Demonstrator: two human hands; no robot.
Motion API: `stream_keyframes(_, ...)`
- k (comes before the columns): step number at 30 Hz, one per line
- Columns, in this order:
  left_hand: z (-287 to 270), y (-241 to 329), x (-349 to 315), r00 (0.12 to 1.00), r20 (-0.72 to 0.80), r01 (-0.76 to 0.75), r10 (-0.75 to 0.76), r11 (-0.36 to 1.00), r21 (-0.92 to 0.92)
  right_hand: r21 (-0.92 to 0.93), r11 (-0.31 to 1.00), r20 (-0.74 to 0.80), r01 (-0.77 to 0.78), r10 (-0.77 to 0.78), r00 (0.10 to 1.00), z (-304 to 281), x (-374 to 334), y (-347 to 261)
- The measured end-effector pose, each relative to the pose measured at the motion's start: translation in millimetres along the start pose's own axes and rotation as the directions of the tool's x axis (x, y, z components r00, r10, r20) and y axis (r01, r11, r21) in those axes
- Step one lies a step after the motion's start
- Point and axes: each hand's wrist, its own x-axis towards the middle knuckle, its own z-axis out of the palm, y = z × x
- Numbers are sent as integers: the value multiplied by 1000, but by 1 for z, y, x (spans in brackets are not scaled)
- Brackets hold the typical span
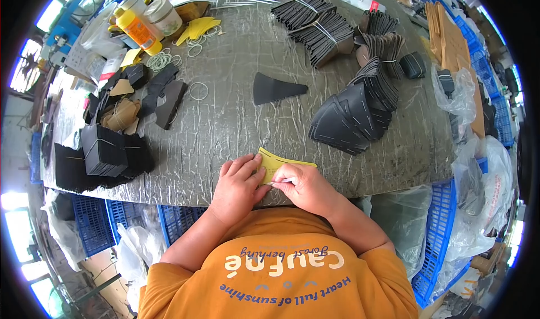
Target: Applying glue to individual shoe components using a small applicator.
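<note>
While you bend over the yellow piece (275, 161), which lies on the near part of the worktop (219, 130) straight in front of you, your left hand (241, 179) covers its left end, the fingers spread and resting on it rather than clenched. Your right hand (304, 187) is at its lower right, the fingers pinched around a slim pale tool (288, 180) whose tip is hidden by your grip, so you cannot tell whether it touches the surface. Just beyond the yellow piece, well apart from it, a single black cut piece (277, 89) lies flat, its broad end to the left. To the right of the yellow piece and farther off, a fanned stack of black pieces (343, 119) leans over in overlapping layers, and beyond that sit banded black bundles (323, 33). Far to the left of the yellow piece stands a banded black stack (104, 153), with a brown bundle (121, 115) behind it. Farther beyond, on that same left side, you have a loose heap of pale rubber bands (162, 61), a yellow bottle (138, 31) and a white jar (163, 18). Below and right of the yellow piece, past the worktop's edge, is a blue crate (441, 229).
</note>
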Motion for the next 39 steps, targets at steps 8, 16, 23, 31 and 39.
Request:
stream_keyframes(8, -4, 0, 0, 1000, 10, 4, -4, 1000, 4, -90, 983, -123, -162, 150, 981, -57, -10, -6)
stream_keyframes(16, -5, 1, 1, 1000, 24, 1, -1, 1000, 12, -64, 996, -183, 54, -65, 981, -24, 27, -8)
stream_keyframes(23, -4, 3, 3, 999, 38, -2, 2, 1000, 7, -101, 994, -140, 34, -48, 989, -5, 40, 12)
stream_keyframes(31, -6, 1, 2, 999, 37, 5, -6, 1000, 10, -127, 975, -228, -184, 152, 962, -51, -3, 1)
stream_keyframes(39, -1, -1, 3, 1000, 13, -6, 6, 1000, -6, -588, 809, -196, -1, -141, 970, -31, 7, -2)
